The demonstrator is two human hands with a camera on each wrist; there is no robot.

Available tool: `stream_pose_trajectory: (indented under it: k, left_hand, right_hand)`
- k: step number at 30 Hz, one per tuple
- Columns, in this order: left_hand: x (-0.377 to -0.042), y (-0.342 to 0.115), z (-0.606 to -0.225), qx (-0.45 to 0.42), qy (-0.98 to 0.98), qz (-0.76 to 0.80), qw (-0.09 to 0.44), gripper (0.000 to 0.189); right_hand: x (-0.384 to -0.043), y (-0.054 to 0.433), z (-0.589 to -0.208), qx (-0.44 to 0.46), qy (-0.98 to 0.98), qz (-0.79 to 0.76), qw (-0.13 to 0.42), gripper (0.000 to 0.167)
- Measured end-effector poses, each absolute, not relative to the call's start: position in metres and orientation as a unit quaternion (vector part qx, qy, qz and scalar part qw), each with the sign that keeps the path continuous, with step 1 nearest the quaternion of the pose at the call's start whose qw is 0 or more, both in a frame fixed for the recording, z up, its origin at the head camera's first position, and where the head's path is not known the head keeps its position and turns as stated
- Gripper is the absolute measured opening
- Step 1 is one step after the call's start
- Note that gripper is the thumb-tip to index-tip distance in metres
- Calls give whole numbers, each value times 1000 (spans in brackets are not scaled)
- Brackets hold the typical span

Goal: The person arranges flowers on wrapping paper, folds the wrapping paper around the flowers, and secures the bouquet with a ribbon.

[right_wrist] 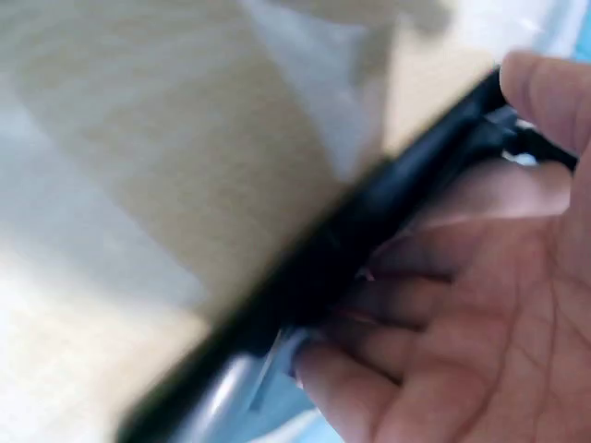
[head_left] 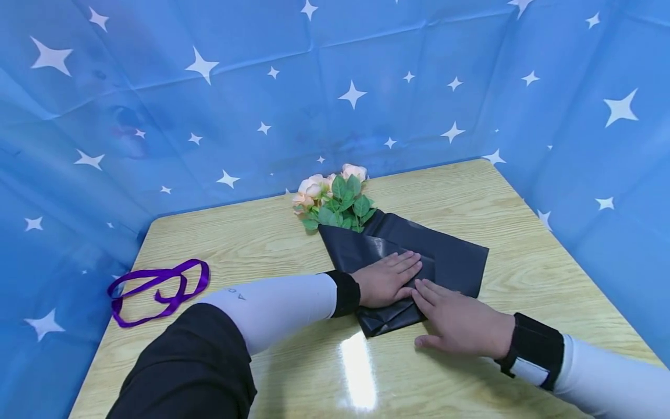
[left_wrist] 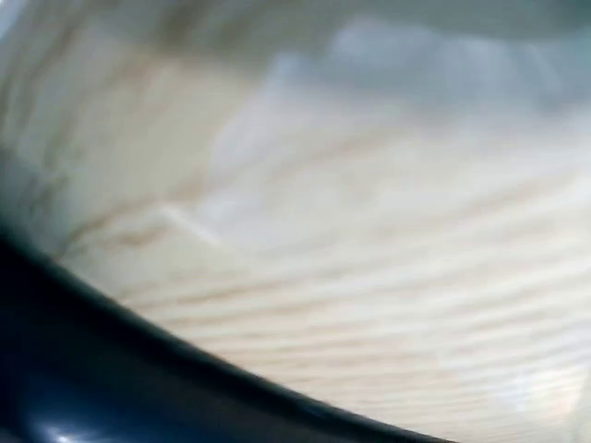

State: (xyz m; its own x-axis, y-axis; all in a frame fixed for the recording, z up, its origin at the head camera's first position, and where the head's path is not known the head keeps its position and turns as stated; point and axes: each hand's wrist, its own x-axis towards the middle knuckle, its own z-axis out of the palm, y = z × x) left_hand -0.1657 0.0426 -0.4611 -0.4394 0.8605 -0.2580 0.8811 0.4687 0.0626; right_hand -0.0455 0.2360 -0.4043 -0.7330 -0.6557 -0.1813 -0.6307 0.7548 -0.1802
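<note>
A bouquet of pale pink roses (head_left: 314,187) with green leaves (head_left: 342,203) lies on the table, its lower part in black wrapping paper (head_left: 455,250). My left hand (head_left: 386,280) rests flat on the folded paper, fingers straight. Beside it, my right hand (head_left: 458,319) touches the lower right of the paper with extended fingers, its thumb out over the table. In the right wrist view the palm and fingers lie against the dark paper edge (right_wrist: 323,249). The left wrist view is blurred, with only pale wood and a dark curved edge; no left fingers appear there.
A loosely looped purple ribbon (head_left: 180,294) lies at the left of the wooden table (head_left: 235,238). Blue cloth (head_left: 314,105) with white stars hangs behind the table and along its sides.
</note>
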Motion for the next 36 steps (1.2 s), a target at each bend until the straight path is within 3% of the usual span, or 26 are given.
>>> stream_pose_trajectory:
  k: [4, 18, 26, 36]
  left_hand:
    - [-167, 40, -462, 512, 848, -40, 132, 68]
    - [-157, -41, -460, 349, 925, 23, 145, 93]
    - [-178, -59, -454, 244, 953, 55, 174, 110]
    - [-223, -82, -448, 208, 961, 3, 180, 104]
  right_hand:
    - [-44, 239, -413, -336, 929, -30, 153, 95]
    - [-49, 241, -420, -330, 930, -43, 157, 91]
    - [-52, 244, -420, -342, 925, -46, 159, 90]
    - [-55, 250, -417, -347, 924, -57, 152, 87]
